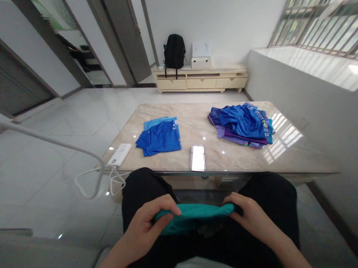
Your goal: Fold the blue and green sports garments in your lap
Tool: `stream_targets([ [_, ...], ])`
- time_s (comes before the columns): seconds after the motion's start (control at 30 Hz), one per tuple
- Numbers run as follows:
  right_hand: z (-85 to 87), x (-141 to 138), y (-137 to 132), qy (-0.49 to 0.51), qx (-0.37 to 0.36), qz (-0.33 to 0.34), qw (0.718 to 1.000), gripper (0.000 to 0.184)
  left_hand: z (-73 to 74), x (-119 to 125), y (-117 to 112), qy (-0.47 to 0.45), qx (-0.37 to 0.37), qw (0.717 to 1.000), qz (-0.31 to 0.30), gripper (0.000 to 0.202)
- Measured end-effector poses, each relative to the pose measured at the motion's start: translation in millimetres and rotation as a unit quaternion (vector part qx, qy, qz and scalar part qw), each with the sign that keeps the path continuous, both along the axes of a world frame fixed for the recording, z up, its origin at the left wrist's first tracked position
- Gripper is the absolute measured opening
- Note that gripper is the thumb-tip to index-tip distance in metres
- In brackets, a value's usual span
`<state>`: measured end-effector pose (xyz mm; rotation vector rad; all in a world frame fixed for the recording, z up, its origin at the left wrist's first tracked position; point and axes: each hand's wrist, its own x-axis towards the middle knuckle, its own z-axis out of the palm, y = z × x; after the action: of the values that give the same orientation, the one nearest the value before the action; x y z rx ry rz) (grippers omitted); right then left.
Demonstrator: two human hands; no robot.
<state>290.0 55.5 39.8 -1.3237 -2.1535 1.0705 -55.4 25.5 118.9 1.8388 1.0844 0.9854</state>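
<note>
1. Landmark: one marble-topped table (pixel 196 111), just beyond two black-trousered knees (pixel 275 195).
2. Located off the near edge of the table, on the person's side: one teal cloth (pixel 204 211), spanning the gap between two hands.
3. Left hand (pixel 149 221), below the near edge of the table: grasping the left end of the cloth — thumb and fingers pinched together on it.
4. Right hand (pixel 248 216), likewise below the near edge of the table: grasping the right end of the cloth, with fingertips partly hidden.
5. On the left part of the table: one deep blue garment (pixel 163 137), flat, over one light blue garment (pixel 153 123).
6. On the right part of the table: one pile of clothes (pixel 245 120), with one blue printed piece on top and purple and blue layers beneath. Cannot tell the exact count.
7. At the middle of the table's near edge: one white rectangle (pixel 198 158), masked by pixelation.
8. At the table's near left corner: one white device (pixel 120 154), with white cable (pixel 117 181) hanging beside the table.
9. Beyond the table's far edge: one low cream cabinet (pixel 201 84) with three drawer fronts — carrying one black backpack (pixel 174 51).
</note>
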Motion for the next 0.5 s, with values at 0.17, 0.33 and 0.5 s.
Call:
stream_targets([
  [0.17, -14.1, -5.0, 2.9, 0.051, -0.006, -0.002, 0.999, 0.021, 8.0, 2.0, -0.6, -0.051, -0.019, 0.997, -0.053, 0.018],
  [0.33, -22.8, -6.7, 5.7, 0.13, -0.046, -0.049, 0.989, 0.028, 5.8, -3.0, -2.0, -0.076, -0.049, 0.989, -0.115, 0.019],
  [0.5, -28.6, 2.9, 7.7, 0.243, -0.061, -0.113, 0.961, 0.018, 4.1, -10.5, 0.6, -0.093, -0.059, 0.989, -0.095, 0.019],
])
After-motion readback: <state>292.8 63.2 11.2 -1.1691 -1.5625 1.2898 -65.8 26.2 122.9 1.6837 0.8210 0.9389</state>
